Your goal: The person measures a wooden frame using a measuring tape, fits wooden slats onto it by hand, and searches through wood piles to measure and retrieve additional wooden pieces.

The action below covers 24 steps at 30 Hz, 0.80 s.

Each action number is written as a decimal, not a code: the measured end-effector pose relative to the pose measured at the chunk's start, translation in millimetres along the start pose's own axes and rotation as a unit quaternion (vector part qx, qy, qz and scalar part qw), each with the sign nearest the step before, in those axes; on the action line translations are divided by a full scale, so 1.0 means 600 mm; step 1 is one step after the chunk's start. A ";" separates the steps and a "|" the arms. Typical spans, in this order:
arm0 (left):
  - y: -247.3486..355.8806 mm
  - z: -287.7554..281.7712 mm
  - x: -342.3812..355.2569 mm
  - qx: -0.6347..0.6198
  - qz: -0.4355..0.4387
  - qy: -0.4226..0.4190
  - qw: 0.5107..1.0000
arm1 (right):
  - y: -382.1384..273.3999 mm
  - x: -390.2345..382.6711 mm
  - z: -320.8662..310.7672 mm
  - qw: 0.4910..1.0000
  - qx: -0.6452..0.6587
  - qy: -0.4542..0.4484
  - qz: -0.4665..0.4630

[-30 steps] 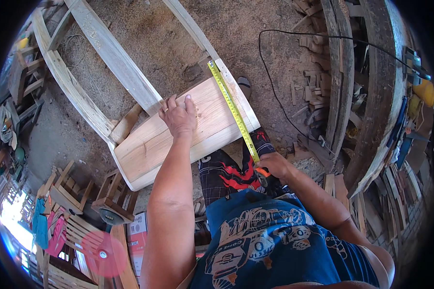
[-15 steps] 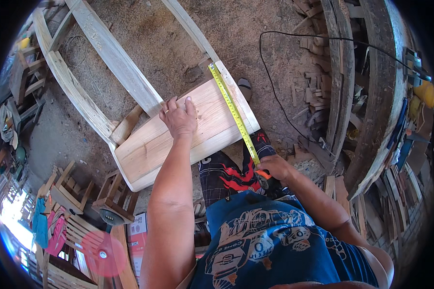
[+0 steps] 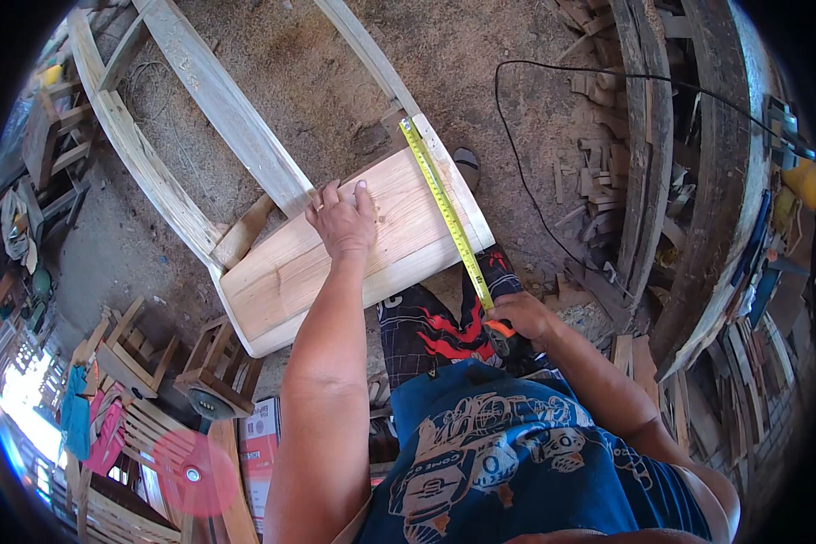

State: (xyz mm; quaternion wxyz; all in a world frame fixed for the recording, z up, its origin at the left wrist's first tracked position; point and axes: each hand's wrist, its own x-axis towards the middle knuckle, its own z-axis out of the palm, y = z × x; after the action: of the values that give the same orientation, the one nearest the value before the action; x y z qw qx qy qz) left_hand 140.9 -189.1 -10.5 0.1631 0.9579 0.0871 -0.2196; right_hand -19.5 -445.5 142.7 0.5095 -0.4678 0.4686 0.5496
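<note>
Well, left hand lies unclenched on planks over dusty ground; right hand grips tape measure.

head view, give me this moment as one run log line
left hand: resting on wooden panel | right hand: holding tape measure | yellow blade: extended across panel near its right end

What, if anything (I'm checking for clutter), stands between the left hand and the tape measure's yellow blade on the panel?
Nothing visible stands between the left hand and the yellow blade: just the surface of the wooden panel, with a brownish patch beside the hand, too small to identify.
</note>
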 end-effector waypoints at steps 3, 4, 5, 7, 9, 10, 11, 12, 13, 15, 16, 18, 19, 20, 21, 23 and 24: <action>0.002 -0.001 0.000 0.005 0.006 0.011 1.000 | -0.001 0.000 0.002 1.000 0.003 0.002 0.007; 0.001 -0.001 0.000 0.004 0.000 0.008 1.000 | -0.002 -0.001 0.003 1.000 0.013 -0.008 -0.007; 0.001 0.001 -0.001 0.003 -0.009 -0.005 1.000 | -0.003 -0.001 0.003 1.000 0.007 -0.006 -0.011; -0.002 0.005 -0.002 -0.004 -0.001 0.001 1.000 | -0.004 -0.005 0.002 1.000 0.006 0.005 -0.018; -0.006 0.011 -0.004 -0.015 0.009 -0.001 1.000 | -0.005 -0.010 0.000 0.995 -0.042 -0.009 -0.091; -0.010 0.012 -0.006 -0.017 0.006 -0.011 1.000 | -0.005 -0.012 -0.002 0.991 -0.056 -0.022 -0.122; -0.014 0.013 -0.006 -0.022 0.029 0.007 0.999 | -0.006 -0.015 -0.003 0.991 -0.044 -0.009 -0.129; -0.018 0.012 -0.006 -0.030 0.033 -0.009 0.999 | -0.007 -0.017 -0.003 0.984 -0.082 -0.028 -0.159; -0.019 0.012 -0.005 -0.043 0.050 -0.011 0.998 | -0.008 -0.019 -0.005 0.971 -0.124 -0.031 -0.201; -0.017 0.008 -0.005 -0.001 0.096 -0.042 0.995 | -0.012 -0.022 -0.004 0.955 -0.128 -0.024 -0.268; -0.013 0.004 -0.004 -0.038 0.091 -0.057 0.993 | -0.016 -0.025 -0.007 0.958 -0.110 -0.008 -0.265; -0.001 -0.005 -0.010 -0.026 0.068 -0.023 0.997 | -0.021 -0.034 -0.015 0.966 -0.105 0.018 -0.238; 0.006 -0.009 -0.014 -0.038 0.040 -0.001 0.998 | -0.025 -0.040 -0.020 0.968 -0.112 0.037 -0.220; 0.013 -0.014 -0.016 -0.033 0.026 0.009 0.999 | -0.027 -0.047 -0.027 0.962 -0.106 0.061 -0.245; 0.017 -0.019 -0.017 -0.024 0.015 0.022 0.999 | -0.029 -0.055 -0.037 0.962 -0.087 0.065 -0.251; 0.023 -0.027 -0.017 -0.015 0.026 0.018 0.999 | -0.026 -0.075 -0.062 0.927 -0.042 0.164 -0.335; 0.026 -0.029 -0.017 -0.002 0.019 -0.004 1.000 | -0.025 -0.085 -0.083 0.939 -0.042 0.181 -0.290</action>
State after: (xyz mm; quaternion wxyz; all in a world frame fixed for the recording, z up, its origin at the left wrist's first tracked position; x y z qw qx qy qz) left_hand 142.3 -198.8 13.2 0.1691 0.9583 0.0691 -0.2199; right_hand -0.3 -500.3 186.4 0.5332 -0.6957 0.3739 0.3030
